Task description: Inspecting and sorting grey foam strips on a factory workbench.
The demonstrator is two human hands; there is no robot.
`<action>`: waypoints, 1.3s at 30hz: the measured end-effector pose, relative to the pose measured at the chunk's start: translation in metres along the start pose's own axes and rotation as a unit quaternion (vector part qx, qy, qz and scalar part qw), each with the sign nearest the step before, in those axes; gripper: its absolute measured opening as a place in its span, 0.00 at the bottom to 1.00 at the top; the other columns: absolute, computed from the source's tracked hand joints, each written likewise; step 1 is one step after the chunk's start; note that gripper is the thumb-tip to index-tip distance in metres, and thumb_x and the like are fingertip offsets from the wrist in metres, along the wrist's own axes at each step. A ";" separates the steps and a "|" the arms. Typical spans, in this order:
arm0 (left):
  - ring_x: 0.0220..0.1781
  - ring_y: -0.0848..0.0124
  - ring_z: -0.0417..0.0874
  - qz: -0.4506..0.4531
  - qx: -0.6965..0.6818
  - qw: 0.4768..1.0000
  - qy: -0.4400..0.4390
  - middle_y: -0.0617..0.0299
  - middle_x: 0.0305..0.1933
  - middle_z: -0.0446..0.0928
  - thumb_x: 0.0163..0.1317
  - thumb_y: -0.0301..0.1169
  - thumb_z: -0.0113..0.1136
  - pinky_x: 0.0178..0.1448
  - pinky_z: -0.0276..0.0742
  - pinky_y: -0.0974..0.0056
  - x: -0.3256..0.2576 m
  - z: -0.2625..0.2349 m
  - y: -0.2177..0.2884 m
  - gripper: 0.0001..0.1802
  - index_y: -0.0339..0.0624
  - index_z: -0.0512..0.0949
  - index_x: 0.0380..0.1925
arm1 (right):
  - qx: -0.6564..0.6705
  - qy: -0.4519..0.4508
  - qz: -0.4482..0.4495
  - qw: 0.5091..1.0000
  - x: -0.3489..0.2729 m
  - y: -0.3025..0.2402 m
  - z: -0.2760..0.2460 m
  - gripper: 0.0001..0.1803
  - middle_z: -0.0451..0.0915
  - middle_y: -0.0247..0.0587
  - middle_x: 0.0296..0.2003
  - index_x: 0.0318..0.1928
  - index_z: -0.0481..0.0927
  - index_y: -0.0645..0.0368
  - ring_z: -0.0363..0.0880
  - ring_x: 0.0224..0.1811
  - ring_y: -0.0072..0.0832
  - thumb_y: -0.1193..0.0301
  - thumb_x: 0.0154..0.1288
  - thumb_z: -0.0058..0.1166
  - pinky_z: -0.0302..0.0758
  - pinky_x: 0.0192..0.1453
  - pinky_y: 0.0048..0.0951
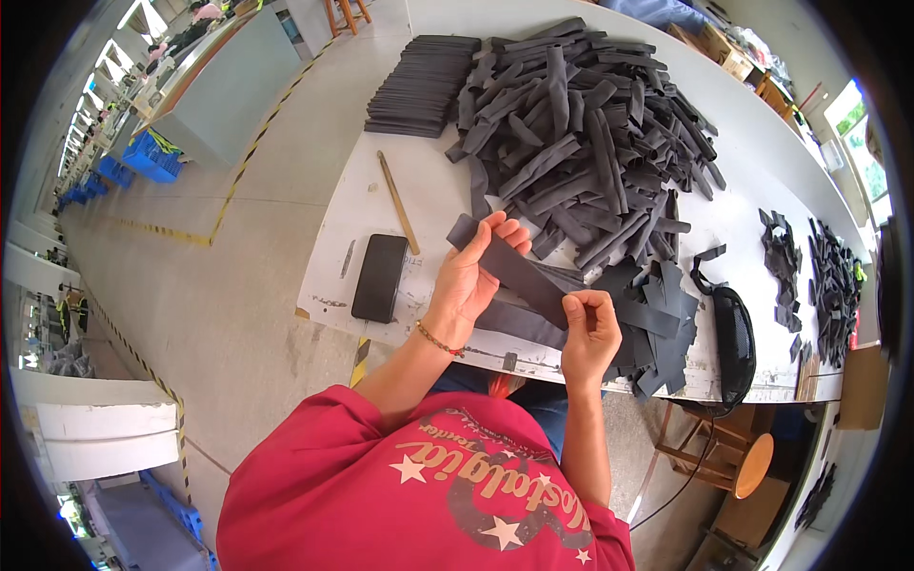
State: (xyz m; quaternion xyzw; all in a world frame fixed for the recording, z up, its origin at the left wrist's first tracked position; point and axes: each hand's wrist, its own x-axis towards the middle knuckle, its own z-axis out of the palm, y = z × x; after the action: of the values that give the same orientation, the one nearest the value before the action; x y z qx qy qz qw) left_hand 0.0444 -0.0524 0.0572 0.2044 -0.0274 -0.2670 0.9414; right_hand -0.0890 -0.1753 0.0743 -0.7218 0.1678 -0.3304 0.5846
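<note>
On the white bench, the largest item is a loose heap of dark grey strips spread across the middle, with a neat stack of the same strips at its far left edge and smaller scattered piles toward the right end. Nearer the front edge lie a black pouch with a cord, a black phone and a thin wooden stick (the stick rests just beside the phone, angled away from it). Above the front edge, one dark grey strip is held slanting between both hands. Left hand: fingers curled round the strip's upper end, clamped on it. Right hand: thumb and fingers pinched together on the lower end. The strip appears light, soft and limp, probably a stretchy fabric or foam; it bends under its own weight, so it is likely best taken at both ends and kept taut. Little risk of damage is judged from gripping it firmly.
</note>
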 end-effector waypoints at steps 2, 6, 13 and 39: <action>0.54 0.59 0.82 -0.001 -0.003 1.000 0.007 0.52 0.50 0.81 0.71 0.36 0.54 0.63 0.77 0.53 -0.001 -0.002 -0.005 0.18 0.35 0.74 0.53 | 0.022 0.005 0.048 0.999 -0.001 0.003 -0.002 0.07 0.76 0.28 0.31 0.36 0.77 0.64 0.69 0.32 0.13 0.73 0.68 0.58 0.66 0.37 0.16; 0.56 0.57 0.81 0.023 0.034 0.999 0.027 0.50 0.50 0.80 0.71 0.35 0.54 0.63 0.77 0.53 -0.002 -0.002 -0.005 0.17 0.33 0.74 0.52 | 0.032 -0.063 0.151 0.986 -0.004 0.004 -0.003 0.12 0.79 0.31 0.31 0.40 0.78 0.68 0.75 0.30 0.17 0.69 0.67 0.60 0.71 0.37 0.18; 0.46 0.69 0.82 0.019 0.397 0.915 0.074 0.56 0.46 0.82 0.67 0.33 0.60 0.51 0.75 0.70 -0.019 -0.016 0.005 0.14 0.31 0.81 0.45 | 0.094 -0.054 0.269 0.957 0.001 0.022 -0.040 0.08 0.77 0.30 0.25 0.38 0.80 0.66 0.72 0.24 0.16 0.74 0.63 0.61 0.67 0.29 0.18; 0.37 0.58 0.83 0.174 0.663 0.700 0.197 0.53 0.34 0.82 0.60 0.43 0.63 0.42 0.77 0.58 0.095 -0.117 0.023 0.19 0.36 0.81 0.37 | -0.352 0.094 0.066 0.929 0.004 0.073 -0.096 0.10 0.76 0.40 0.31 0.42 0.78 0.63 0.73 0.29 0.30 0.76 0.60 0.60 0.72 0.37 0.31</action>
State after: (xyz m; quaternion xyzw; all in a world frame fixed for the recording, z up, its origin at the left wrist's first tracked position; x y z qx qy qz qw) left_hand 0.1557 -0.0402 -0.0459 0.8157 -0.0460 0.0352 0.5756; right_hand -0.1409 -0.2672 0.0154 -0.8341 0.3746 -0.2772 0.2950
